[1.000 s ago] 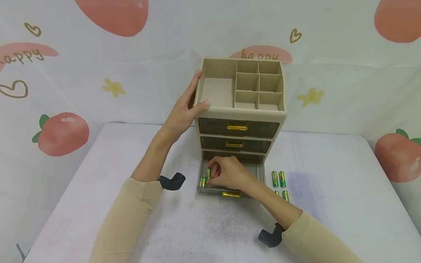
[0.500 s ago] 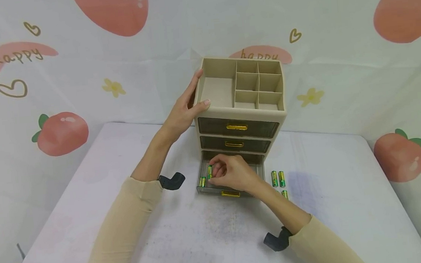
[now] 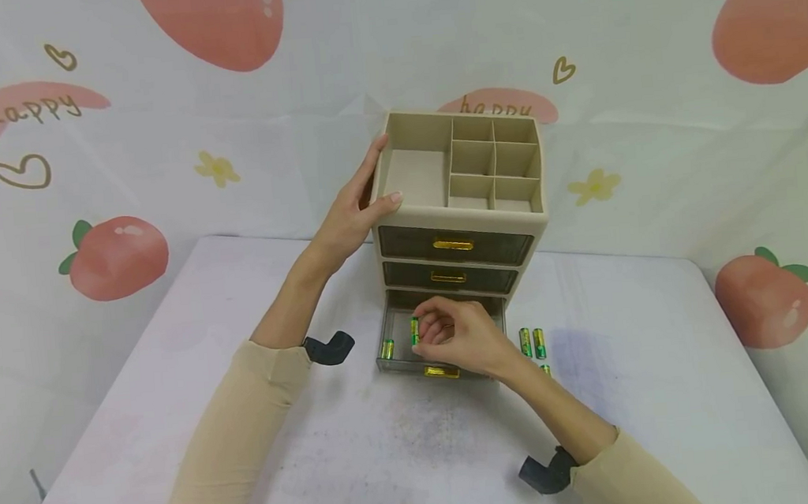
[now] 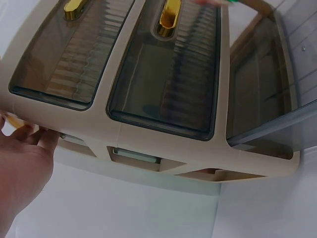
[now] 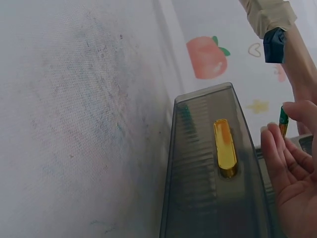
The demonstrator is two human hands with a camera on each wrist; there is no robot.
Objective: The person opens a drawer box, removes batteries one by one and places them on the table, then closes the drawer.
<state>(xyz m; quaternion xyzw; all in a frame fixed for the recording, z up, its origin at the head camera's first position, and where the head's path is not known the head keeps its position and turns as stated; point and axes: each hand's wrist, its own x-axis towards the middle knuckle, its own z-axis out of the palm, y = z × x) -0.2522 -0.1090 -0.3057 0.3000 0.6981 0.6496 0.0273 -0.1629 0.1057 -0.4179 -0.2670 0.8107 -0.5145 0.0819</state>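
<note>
My right hand [image 3: 464, 338] pinches a green-and-gold battery [image 3: 414, 331] between thumb and index finger, upright over the pulled-out bottom drawer [image 3: 406, 366]. The other fingers are bent beneath the palm. In the right wrist view the same battery [image 5: 284, 119] stands between the fingertips. A second battery [image 3: 388, 349] is in the drawer's front left corner. My left hand [image 3: 351, 213] holds the upper left side of the beige drawer organizer [image 3: 461, 214], thumb over the front rim. In the left wrist view, its fingers [image 4: 34, 138] bend against the organizer's side.
Three more batteries [image 3: 539, 342] show on the table right of the drawer, one partly hidden by my right forearm. The organizer's two upper drawers [image 3: 456, 245] are closed, with gold handles. A printed cloth backdrop [image 3: 280, 119] hangs behind the table.
My right hand has drawn the pinched battery rightward, away from the battery in the drawer's corner. The right forearm has shifted right too. My left hand stays on the organizer.
</note>
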